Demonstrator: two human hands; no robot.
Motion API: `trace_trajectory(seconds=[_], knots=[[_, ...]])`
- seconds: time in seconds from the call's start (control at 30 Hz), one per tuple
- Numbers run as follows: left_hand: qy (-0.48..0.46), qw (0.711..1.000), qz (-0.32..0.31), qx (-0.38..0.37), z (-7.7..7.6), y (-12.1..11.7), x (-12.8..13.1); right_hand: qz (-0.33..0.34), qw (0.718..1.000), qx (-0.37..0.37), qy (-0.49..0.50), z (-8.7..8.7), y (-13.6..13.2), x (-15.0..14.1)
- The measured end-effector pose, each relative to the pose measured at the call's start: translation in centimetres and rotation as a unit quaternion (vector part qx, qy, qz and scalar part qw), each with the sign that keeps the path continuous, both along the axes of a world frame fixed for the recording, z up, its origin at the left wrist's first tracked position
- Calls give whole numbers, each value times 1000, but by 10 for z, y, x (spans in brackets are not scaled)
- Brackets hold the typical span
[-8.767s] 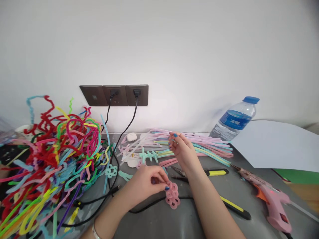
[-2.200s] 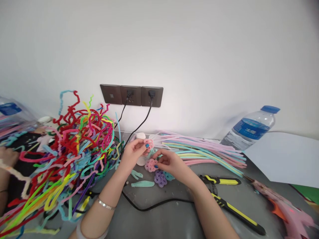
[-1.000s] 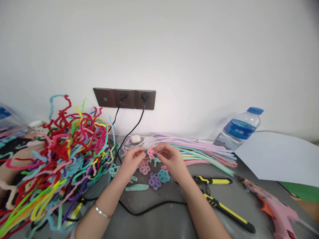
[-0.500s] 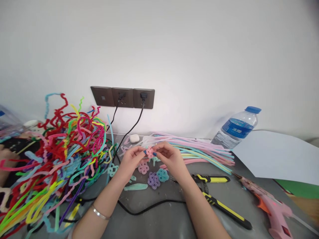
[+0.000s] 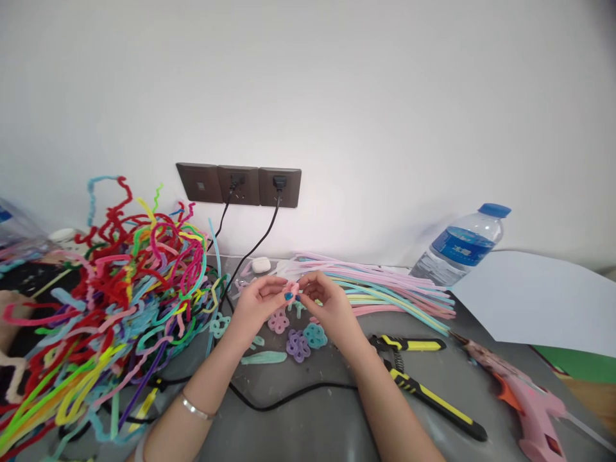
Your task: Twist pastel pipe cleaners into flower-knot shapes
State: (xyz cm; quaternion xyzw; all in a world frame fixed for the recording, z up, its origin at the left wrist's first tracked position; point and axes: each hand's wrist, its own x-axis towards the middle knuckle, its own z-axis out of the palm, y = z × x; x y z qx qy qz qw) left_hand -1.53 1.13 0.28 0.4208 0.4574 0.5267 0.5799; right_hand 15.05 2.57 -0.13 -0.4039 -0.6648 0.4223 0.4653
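A small pink pipe-cleaner flower (image 5: 292, 290) is pinched between my two hands, above the grey table. My left hand (image 5: 262, 300) grips its left side with thumb and fingers, covering part of it. On the other side, the thumb and fingertips of my right hand (image 5: 327, 301) close on it. Below lie another pink flower (image 5: 278, 322), a purple flower (image 5: 298, 345) and a blue flower (image 5: 315, 335). A mint-green flower (image 5: 220, 325) sits left of my left wrist, and a mint leaf-shaped piece (image 5: 264, 357) lies nearer to me.
A tangled heap of coloured pipe cleaners (image 5: 129, 295) fills the left. Straight pastel pipe cleaners (image 5: 385, 289) lie behind my hands. Yellow-black pliers (image 5: 428, 398), a pink glue gun (image 5: 534, 404), a water bottle (image 5: 462, 244) and a black cable (image 5: 269, 408) surround the work. Another person's hand (image 5: 9, 314) shows far left.
The pink flower has turned between my fingers and now shows more edge-on. My left thumb has shifted slightly right. The whole view has moved a little.
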Motion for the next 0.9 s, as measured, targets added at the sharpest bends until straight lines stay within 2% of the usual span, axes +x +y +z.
trace_trajectory(seconds=[0.1,0.17,0.3,0.4,0.57,0.73,0.9], knots=[[53,998,-2,39,-1,2,0,-4,999,25,-25,-1,-1,-2],[58,998,8,39,-2,2,1,-3,998,44,-42,0,-1,-2],[-41,998,22,-38,-4,1,2,-2,999,33,-16,0,-1,0],[-117,989,31,-89,-5,1,2,-36,999,8,30,-3,3,5],[-150,983,32,-106,-6,3,2,-68,995,-1,66,-8,9,12],[-130,987,26,-89,-8,2,2,-21,999,-6,37,-6,4,7],[-51,999,14,-5,-12,3,0,22,999,-33,0,-2,-1,0]])
